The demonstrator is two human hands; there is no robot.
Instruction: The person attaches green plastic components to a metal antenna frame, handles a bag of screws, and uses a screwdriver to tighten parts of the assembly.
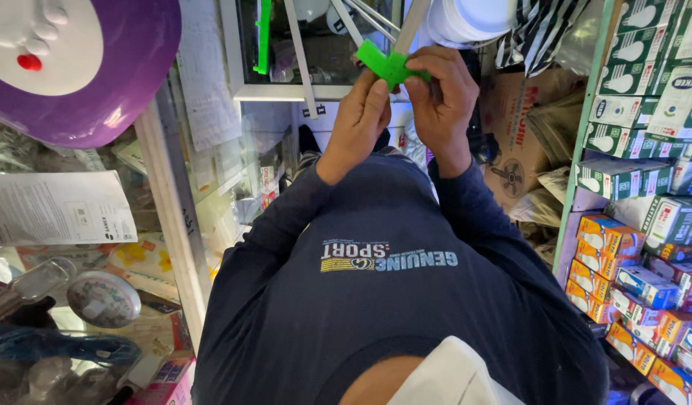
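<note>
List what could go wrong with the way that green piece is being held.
1. Both hands, left hand and right hand, pinch the small green plastic fitting by the fingertips only; it may slip.
2. The white rod rising from it points toward the glass cabinet and could knock it.
3. The stacked boxes stand near the right elbow and could be bumped.

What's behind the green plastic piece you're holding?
Behind the green plastic piece, gripped by the left hand and right hand, a white rod runs up past a glass cabinet. The fingers cover where they join.
</note>
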